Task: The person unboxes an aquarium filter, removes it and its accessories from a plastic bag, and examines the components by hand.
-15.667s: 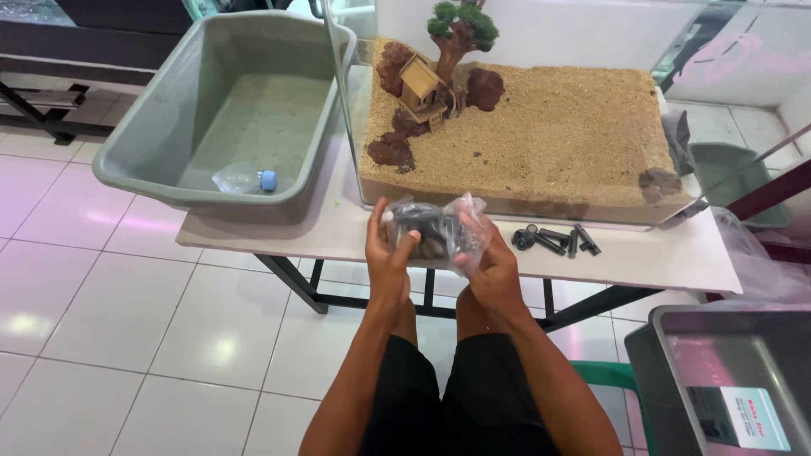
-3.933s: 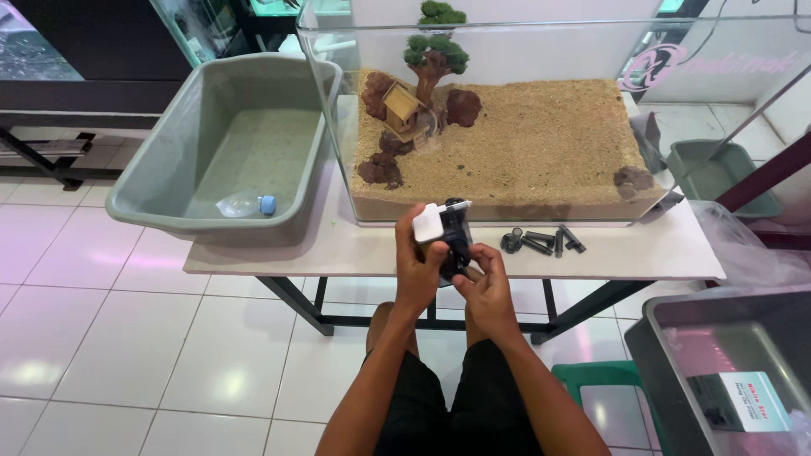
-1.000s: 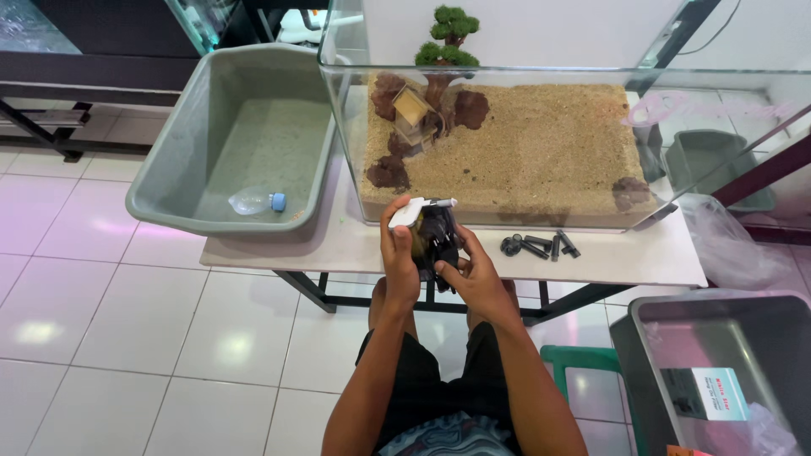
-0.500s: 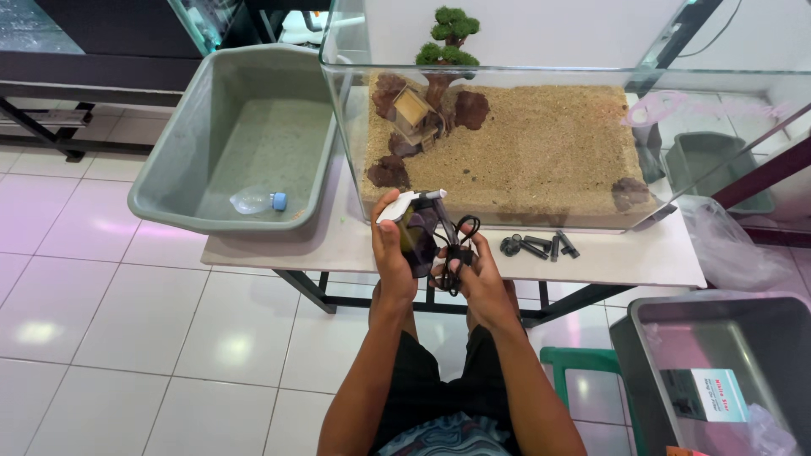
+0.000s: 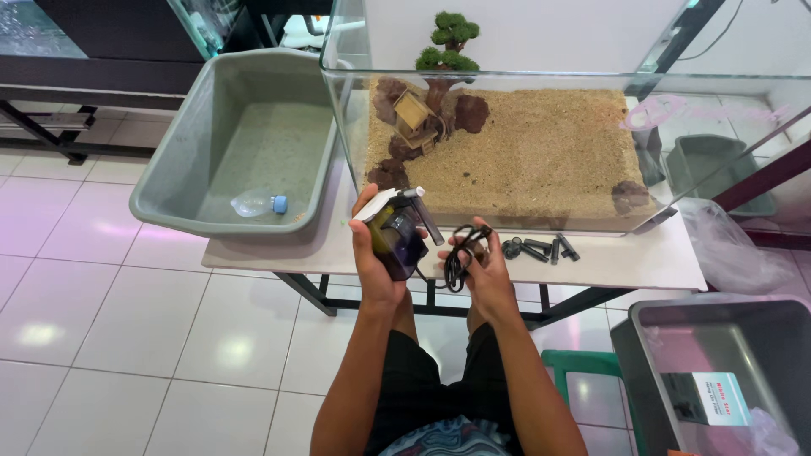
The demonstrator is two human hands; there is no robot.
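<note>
Nearest the camera, the left hand [image 5: 376,257] wraps its grip round a small dark pump [image 5: 397,239], fingers clamped on its body, held upright over the near edge of the surface [image 5: 625,257] so the white top and grey outlet tube point up toward the tank. Just right of it, the right hand [image 5: 481,270] has its grip pinched on a coiled black cord [image 5: 460,249] that runs from the pump; holding the loops gathered keeps the cord from dangling off the edge.

On the surface to the right of the hands lie a few short black tubes [image 5: 538,248], side by side and near the tank's front glass, within easy reach of the right hand.

Farther on stands the glass tank [image 5: 498,80], its floor covered in sand [image 5: 541,152], with dark rocks, a little wooden house [image 5: 414,112] and a small tree [image 5: 448,42] grouped at the far left corner.

Left of the tank a grey tub [image 5: 169,181] overhangs the surface, with a clear plastic bottle [image 5: 258,203] lying on its side inside. At the near right a second tub [image 5: 650,338] sits lower, on the floor side.
</note>
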